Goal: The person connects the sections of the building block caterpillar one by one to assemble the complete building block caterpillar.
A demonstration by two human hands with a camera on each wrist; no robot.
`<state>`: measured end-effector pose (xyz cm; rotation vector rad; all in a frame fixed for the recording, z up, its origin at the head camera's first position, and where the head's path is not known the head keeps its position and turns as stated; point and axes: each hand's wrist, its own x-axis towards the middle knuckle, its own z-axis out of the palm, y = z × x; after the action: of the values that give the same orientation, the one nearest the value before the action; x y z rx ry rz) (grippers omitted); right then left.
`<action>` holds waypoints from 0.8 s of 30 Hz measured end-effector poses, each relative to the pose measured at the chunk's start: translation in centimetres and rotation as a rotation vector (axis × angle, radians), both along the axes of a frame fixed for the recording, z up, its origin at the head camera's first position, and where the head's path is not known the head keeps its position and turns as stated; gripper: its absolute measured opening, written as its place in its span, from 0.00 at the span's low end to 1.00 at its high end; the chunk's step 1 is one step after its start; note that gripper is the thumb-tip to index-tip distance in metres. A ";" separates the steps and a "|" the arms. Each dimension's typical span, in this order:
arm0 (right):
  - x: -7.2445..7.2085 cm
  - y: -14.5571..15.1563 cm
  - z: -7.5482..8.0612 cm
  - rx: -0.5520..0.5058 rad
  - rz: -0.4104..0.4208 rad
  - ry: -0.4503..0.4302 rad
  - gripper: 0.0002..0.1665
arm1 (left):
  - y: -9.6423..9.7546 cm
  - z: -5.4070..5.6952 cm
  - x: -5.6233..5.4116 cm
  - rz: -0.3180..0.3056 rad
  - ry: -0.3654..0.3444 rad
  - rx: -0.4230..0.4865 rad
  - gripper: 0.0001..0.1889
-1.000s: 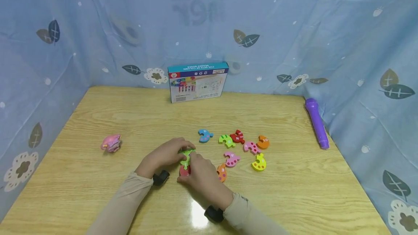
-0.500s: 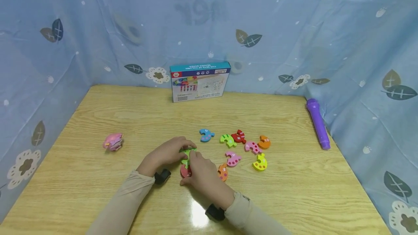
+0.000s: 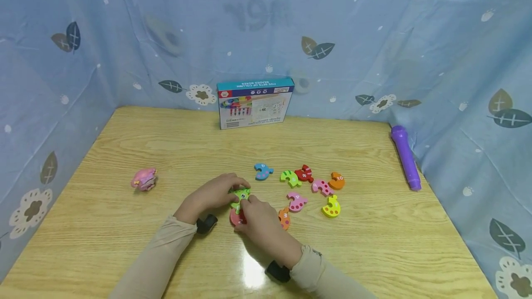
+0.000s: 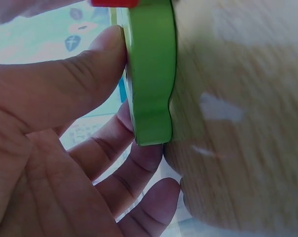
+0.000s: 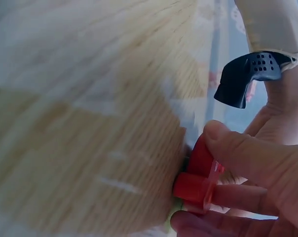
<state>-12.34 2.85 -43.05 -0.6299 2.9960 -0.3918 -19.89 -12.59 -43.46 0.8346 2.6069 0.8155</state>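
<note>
My left hand (image 3: 209, 196) pinches a green puzzle piece (image 3: 242, 194) with an eye printed on it. In the left wrist view, the thumb presses the face of the green piece (image 4: 151, 74), which stands close to the wooden surface. Just below it in the head view is a red puzzle piece (image 3: 236, 217), partly covered by my right hand (image 3: 266, 227). The right wrist view has the thumb and fingers gripping the red piece (image 5: 196, 180) at its edges. Red and green pieces meet; whether they are fully interlocked is hard to tell.
Right of the hands lie several numbered puzzle pieces, including an orange one (image 3: 284, 218), a pink one (image 3: 297, 202) and a blue one (image 3: 262, 171). A pink toy (image 3: 144, 179) sits left, a box (image 3: 256, 104) stands behind, and a purple microphone (image 3: 406, 158) lies far right.
My right hand has shifted slightly to the right, uncovering more of the green piece and its eye. The left hand keeps its hold. The head view has moved a little.
</note>
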 end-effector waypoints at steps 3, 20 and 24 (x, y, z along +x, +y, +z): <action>0.2 -0.2 0.1 0.046 0.011 0.018 0.19 | 0.0 0.0 0.0 -0.008 -0.002 0.002 0.19; 1.0 1.0 0.3 0.432 0.163 0.195 0.25 | 0.0 -0.3 -0.4 -0.004 -0.001 -0.009 0.19; 0.6 2.5 0.0 0.199 0.146 0.157 0.26 | 0.1 -0.3 -0.3 0.000 -0.018 -0.002 0.19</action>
<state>-11.74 5.34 -43.03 -0.8892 3.0525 -0.0361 -20.19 -12.53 -43.79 0.8232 2.5910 0.8159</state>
